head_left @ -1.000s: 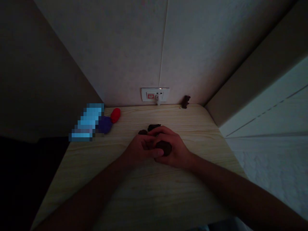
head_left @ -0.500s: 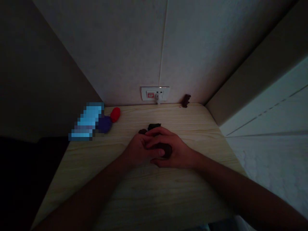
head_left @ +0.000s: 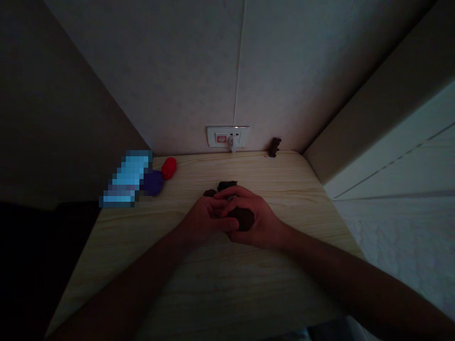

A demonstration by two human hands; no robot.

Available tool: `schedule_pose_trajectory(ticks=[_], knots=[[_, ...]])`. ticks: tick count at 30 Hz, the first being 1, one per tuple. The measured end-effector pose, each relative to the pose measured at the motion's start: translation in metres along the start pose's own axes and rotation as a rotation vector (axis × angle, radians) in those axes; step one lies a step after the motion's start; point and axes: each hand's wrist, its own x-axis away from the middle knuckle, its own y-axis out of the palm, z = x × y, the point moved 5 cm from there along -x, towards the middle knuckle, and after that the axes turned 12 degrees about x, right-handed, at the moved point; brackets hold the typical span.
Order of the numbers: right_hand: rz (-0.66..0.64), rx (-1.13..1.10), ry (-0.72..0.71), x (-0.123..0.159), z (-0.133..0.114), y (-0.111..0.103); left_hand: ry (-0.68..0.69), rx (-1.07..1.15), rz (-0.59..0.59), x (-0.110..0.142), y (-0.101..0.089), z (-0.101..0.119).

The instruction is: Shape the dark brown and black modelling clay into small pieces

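A dark brown rounded lump of modelling clay (head_left: 243,219) is cupped between my two hands above the table. My left hand (head_left: 202,219) presses its thumb on the lump's left side, its other fingers partly hidden. Curled around the lump from the right is my right hand (head_left: 261,217), its fingers overlapping the left ones. Just beyond the fingers lie a smaller brown piece (head_left: 209,193) and a black piece (head_left: 227,185), both partly covered by the hands.
On the wooden table (head_left: 199,289), a red lump (head_left: 169,168) and a purple lump (head_left: 153,183) sit at the back left beside a blurred-out bright rectangle (head_left: 128,177). A small dark brown figure (head_left: 274,147) stands near the wall, right of a socket with a plug (head_left: 232,142).
My right fingers have shifted around the lump, and more of its top now shows. The left thumb has slid slightly to the left. The view has moved a little.
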Motion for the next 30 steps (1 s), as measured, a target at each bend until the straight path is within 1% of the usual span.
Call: schedule_pose_trajectory(ticks=[6, 9, 14, 17, 22, 30], knots=[[0.101, 0.073, 0.013, -0.0014, 0.0002, -0.0072, 0.034, 0.127, 0.129, -0.0017, 0.0004, 0.0002], [0.119, 0.072, 0.014, -0.0019, 0.0011, -0.0089, 0.035, 0.148, 0.121, -0.0030, 0.0006, -0.0003], [0.100, 0.080, -0.003, -0.0022, 0.0015, -0.0079, 0.006, 0.012, 0.125, -0.0023, -0.0047, -0.0021], [0.077, 0.054, -0.017, -0.0022, 0.0000, -0.0065, -0.004, 0.010, 0.126, -0.0011, -0.0066, -0.0028], [0.031, -0.044, 0.029, -0.0013, 0.0023, -0.0041, -0.004, -0.009, 0.071, 0.0005, -0.0047, -0.0021], [0.060, -0.061, 0.052, -0.0009, 0.0018, -0.0038, 0.004, -0.024, 0.072, 0.0008, -0.0025, -0.0002]])
